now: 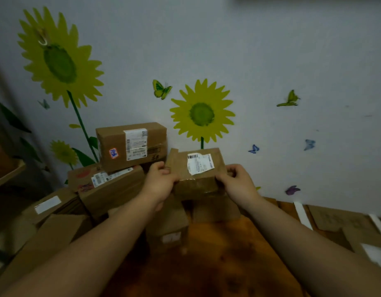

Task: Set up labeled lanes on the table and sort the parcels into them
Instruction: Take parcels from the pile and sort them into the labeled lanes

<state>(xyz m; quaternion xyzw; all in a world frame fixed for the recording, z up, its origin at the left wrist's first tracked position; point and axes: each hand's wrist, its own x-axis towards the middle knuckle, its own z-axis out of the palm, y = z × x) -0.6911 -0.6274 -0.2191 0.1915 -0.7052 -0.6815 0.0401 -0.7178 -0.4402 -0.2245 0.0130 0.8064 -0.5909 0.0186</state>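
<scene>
Left hand [159,181]: grasping; fingers curled round the left end of the held parcel [196,181], thumb on its upper face.
Right hand [236,180]: grasping; fingers curled round the parcel's right end, thumb against the taped near edge.
Grip: two-handed, one hand at each short end, both forearms stretched forward.
Parcel position: over the far part of the table [217,264], close to the wall [271,61], just right of the stacked boxes.
Parcel contact below: two smaller boxes sit under it, one to the near left [168,228] and one directly beneath [215,210]; whether it rests on them cannot be told.
Long axis: runs left to right, from hand to hand.
Facing: broad top face tilted up toward the camera; shiny tape along the near edge.
Shipping label [199,163]: white, creased, on the top face right of centre, barcode at its far left corner.
Condition: a raised cardboard flap at the far left corner.
Stack, top box [131,144]: brown, white label and an orange sticker with blue writing.
Stack, lower box [109,185]: under the top box, label on its upper face.
Right of table: flat cardboard sheets [339,219] with white strips [301,213] between them.
Wall markings: sunflower [202,113] and butterfly decals.
Image quality: dim, near edges blurred.
</scene>
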